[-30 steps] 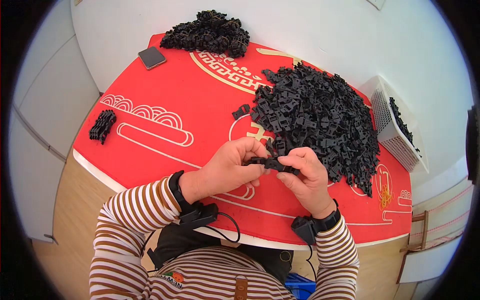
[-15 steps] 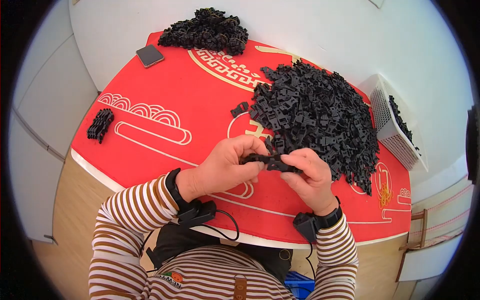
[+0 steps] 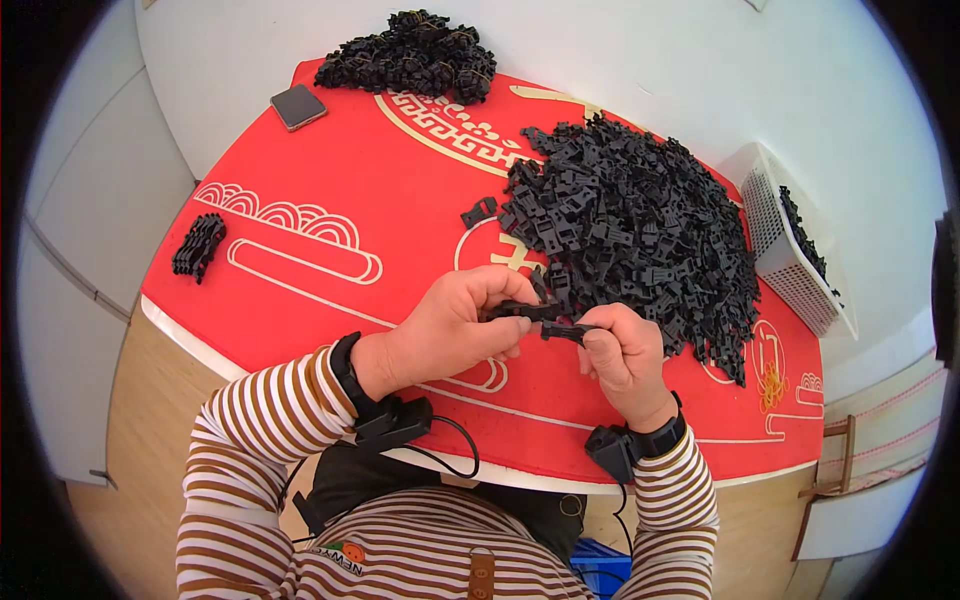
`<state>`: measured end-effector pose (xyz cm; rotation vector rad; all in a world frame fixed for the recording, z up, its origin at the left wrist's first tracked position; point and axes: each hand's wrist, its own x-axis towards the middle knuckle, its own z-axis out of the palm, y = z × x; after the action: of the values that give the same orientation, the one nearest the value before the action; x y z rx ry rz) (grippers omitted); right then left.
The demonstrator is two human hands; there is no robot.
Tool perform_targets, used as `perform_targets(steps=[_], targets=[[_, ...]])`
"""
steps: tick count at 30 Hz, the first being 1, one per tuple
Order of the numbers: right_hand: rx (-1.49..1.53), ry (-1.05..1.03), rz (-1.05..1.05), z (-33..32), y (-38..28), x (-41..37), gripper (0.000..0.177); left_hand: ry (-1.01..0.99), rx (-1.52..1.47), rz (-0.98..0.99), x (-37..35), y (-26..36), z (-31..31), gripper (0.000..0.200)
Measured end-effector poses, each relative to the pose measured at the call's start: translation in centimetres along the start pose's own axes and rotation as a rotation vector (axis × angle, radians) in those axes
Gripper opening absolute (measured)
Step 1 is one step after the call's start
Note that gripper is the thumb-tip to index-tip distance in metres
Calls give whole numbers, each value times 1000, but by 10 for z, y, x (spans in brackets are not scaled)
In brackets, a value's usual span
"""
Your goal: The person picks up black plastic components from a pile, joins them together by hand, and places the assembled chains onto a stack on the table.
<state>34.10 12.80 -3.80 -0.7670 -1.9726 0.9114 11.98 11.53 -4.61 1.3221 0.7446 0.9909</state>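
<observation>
My left hand (image 3: 452, 318) is closed around black plastic buckles (image 3: 522, 310), pinched between thumb and fingers at the near side of the big heap. Facing it, my right hand (image 3: 625, 358) grips one black buckle (image 3: 563, 331) between thumb and forefinger, its free end close against the left hand's buckles. Just beyond both hands spreads the heap of loose black buckles (image 3: 630, 220). A single buckle (image 3: 479, 211) lies apart at its left edge. My fingers partly cover what each hand holds.
A neat stack of buckles (image 3: 199, 247) lies at the table's left. Banded bundles (image 3: 410, 62) and a phone (image 3: 298, 107) are at the back. On the right stand a white basket (image 3: 790, 245) holding black pieces and yellow rubber bands (image 3: 770, 388). The red table's (image 3: 330, 185) near edge runs before my body.
My right hand has drawn slightly back and turned, its fingers curling more tightly around one buckle. A small gap now shows between the hands; the left hand stays nearly still.
</observation>
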Motion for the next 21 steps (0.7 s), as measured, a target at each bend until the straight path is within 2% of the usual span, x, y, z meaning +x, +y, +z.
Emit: perform_targets(steps=[4, 13, 18, 21], targets=[[-22, -21, 19, 1, 0, 0, 17, -38, 18, 28, -1, -2, 0, 17], [-294, -1, -372, -2, 0, 5, 17, -29, 79, 170, -3, -4, 3, 15], [-324, -10, -413, -3, -1, 5, 18, -55, 220, 275, -3, -5, 1, 13], [-330, -5, -427, -2, -2, 7, 18, -19, 205, 289, -4, 1, 5, 16]])
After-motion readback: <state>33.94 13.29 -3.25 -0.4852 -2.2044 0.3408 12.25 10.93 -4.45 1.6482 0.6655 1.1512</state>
